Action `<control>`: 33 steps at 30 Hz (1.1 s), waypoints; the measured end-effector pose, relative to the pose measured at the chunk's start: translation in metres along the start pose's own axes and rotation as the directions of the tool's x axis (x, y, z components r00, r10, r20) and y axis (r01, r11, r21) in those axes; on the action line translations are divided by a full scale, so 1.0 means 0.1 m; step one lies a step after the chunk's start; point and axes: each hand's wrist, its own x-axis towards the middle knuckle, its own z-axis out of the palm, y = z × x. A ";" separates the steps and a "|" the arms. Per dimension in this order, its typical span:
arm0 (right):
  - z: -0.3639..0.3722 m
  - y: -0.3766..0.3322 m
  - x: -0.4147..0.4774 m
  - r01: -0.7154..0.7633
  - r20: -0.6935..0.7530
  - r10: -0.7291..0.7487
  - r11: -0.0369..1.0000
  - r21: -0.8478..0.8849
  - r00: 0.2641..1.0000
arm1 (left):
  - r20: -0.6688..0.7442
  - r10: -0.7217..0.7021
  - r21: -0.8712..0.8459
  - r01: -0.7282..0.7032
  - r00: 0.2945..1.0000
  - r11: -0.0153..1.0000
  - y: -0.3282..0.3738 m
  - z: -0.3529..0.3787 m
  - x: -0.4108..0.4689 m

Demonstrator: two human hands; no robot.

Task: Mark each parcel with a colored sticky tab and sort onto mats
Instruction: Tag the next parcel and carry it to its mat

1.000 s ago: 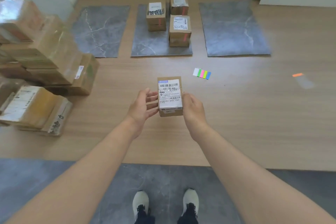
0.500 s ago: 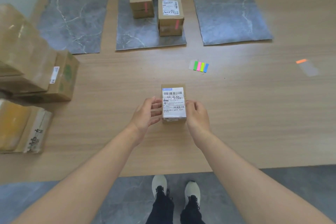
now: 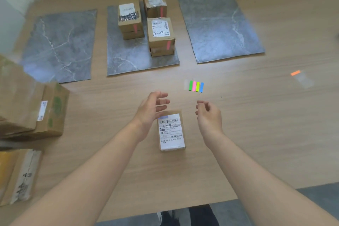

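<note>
A small cardboard parcel with a white shipping label lies flat on the wooden table, free of both hands. My left hand hovers just above its far left corner, fingers spread and relaxed. My right hand hangs to the parcel's right, fingers loosely curled, holding nothing. A strip of coloured sticky tabs lies on the table beyond the hands. Three grey marble-patterned mats lie at the back: left mat, middle mat, right mat. Three parcels with red tabs stand on the middle mat.
A stack of larger cardboard parcels fills the table's left side, with more near the front left corner. A loose orange tab on clear backing lies at the right. The table's front edge runs just below my forearms.
Both hands set the small parcel down on the table and let go of it. They have lifted away and moved apart, toward the tab strip.
</note>
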 end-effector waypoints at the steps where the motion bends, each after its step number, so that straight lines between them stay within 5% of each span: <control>1: -0.02 -0.02 0.10 0.008 0.002 -0.008 1.000 0.000 1.000 | 0.012 0.005 0.020 -0.006 1.000 1.000 0.03 0.08 0.08; 7: -0.20 0.02 0.88 0.161 0.050 -0.154 0.965 -0.209 0.987 | 0.038 0.015 0.137 -0.020 0.999 0.990 0.09 0.63 0.65; 15: -0.32 0.06 1.79 0.416 0.270 -0.324 0.785 -0.459 0.907 | 0.037 -0.075 0.131 0.069 0.997 0.989 0.07 1.15 1.23; 26: -0.22 -0.07 2.13 0.507 0.468 -0.250 0.640 -0.577 0.848 | 0.017 -0.170 0.079 0.168 0.985 0.983 0.12 1.28 1.44; 33: -0.17 -0.22 2.29 0.410 0.468 -0.102 0.663 -0.626 0.878 | 0.049 -0.164 0.123 0.157 0.985 0.980 0.03 1.28 1.48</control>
